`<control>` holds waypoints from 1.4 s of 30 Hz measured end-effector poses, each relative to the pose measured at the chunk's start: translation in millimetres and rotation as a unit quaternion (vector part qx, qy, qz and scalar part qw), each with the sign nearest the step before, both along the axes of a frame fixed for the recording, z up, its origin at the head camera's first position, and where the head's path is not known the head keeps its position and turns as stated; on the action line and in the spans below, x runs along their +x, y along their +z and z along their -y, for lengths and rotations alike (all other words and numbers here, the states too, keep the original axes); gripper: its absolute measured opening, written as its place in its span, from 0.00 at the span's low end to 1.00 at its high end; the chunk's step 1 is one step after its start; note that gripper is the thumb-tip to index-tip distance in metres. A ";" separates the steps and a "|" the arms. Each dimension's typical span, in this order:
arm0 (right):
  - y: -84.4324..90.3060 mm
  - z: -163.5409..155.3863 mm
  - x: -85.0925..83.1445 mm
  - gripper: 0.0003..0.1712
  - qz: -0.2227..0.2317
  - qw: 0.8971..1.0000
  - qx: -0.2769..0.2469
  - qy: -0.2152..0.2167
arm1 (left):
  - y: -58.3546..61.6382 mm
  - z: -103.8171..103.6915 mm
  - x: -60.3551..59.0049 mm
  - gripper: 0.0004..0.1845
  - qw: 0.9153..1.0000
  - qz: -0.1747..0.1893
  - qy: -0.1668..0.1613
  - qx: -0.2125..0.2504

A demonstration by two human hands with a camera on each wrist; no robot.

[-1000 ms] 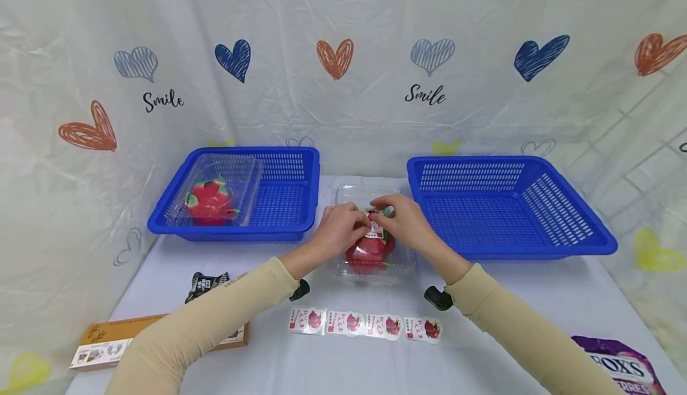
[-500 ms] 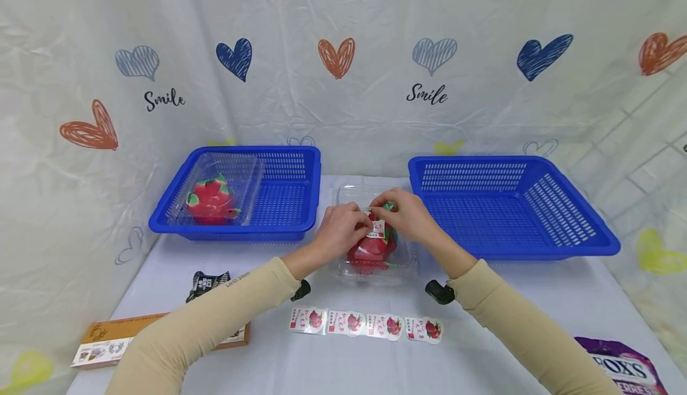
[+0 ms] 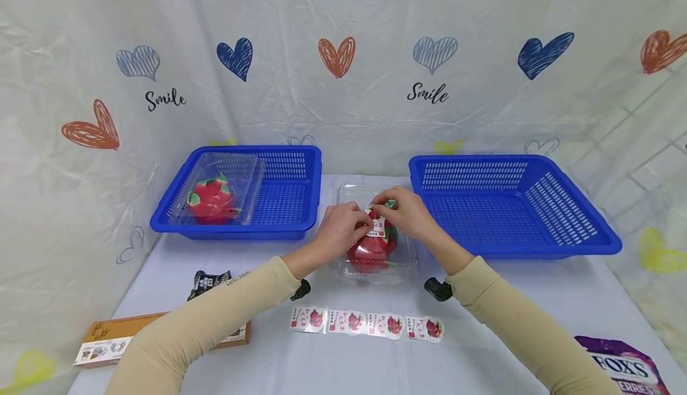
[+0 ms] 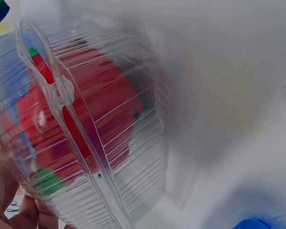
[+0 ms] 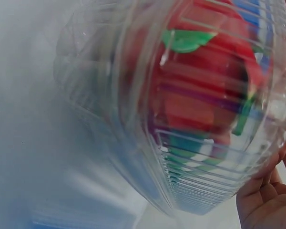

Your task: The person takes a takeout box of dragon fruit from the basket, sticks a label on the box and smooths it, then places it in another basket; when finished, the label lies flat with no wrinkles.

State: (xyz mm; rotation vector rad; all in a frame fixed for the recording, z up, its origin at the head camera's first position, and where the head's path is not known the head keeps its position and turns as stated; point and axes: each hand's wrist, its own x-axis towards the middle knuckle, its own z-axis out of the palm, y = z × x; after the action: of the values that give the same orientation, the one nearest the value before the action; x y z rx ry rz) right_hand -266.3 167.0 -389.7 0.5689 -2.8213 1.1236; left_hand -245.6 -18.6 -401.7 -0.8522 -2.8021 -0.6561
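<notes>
A dragon fruit [image 3: 367,249] lies inside a closed clear plastic clamshell box [image 3: 399,272] in the middle of the table. Over its lid is a white sticker [image 3: 378,228] printed with a red fruit. My left hand [image 3: 342,227] pinches the sticker's left edge with curled fingers. From the right, my right hand [image 3: 406,211] has thumb and forefinger at the sticker's upper edge. How much of the sticker touches the lid is hard to tell. In the left wrist view, ribbed walls of the box [image 4: 133,191] fill the left side; fingertips show at the lower left corner.
At left, a blue basket [image 3: 290,228] holds another boxed dragon fruit [image 3: 212,201]. A second blue basket [image 3: 515,249] stands at right. Several stickers [image 3: 351,321] lie in a front row. A black packet [image 3: 206,283], a brown box [image 3: 102,344] and a purple bag [image 3: 625,362] lie around.
My right hand has shifted slightly up at the sticker's upper edge, showing more of the sticker. My left hand has stayed almost where it was. The boxed fruit has barely moved.
</notes>
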 end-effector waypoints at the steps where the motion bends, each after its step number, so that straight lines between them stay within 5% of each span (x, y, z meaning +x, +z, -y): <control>1: -0.6 0.1 0.0 0.08 -0.002 1.000 0.000 0.000 | -0.3 0.0 -0.1 0.06 1.000 0.001 0.001 0.000; 19: 0.6 0.0 4.1 0.12 0.027 0.999 -0.009 -0.024 | 1.3 1.0 -0.3 0.05 1.000 0.000 0.002 0.005; 32: -3.2 -13.0 34.8 0.08 0.099 0.995 -0.010 0.006 | 1.8 -0.6 -1.6 0.06 1.000 0.028 0.001 0.003; 42: -1.9 -6.2 27.3 0.14 0.120 0.993 0.001 0.010 | 4.2 3.3 -8.1 0.13 0.999 0.029 0.000 -0.044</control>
State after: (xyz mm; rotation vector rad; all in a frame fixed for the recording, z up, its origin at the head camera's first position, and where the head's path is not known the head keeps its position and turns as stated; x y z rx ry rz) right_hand -239.0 173.2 -391.6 0.4928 -3.0236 1.2733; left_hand -253.7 -21.9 -397.6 -0.8624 -2.9015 -0.5710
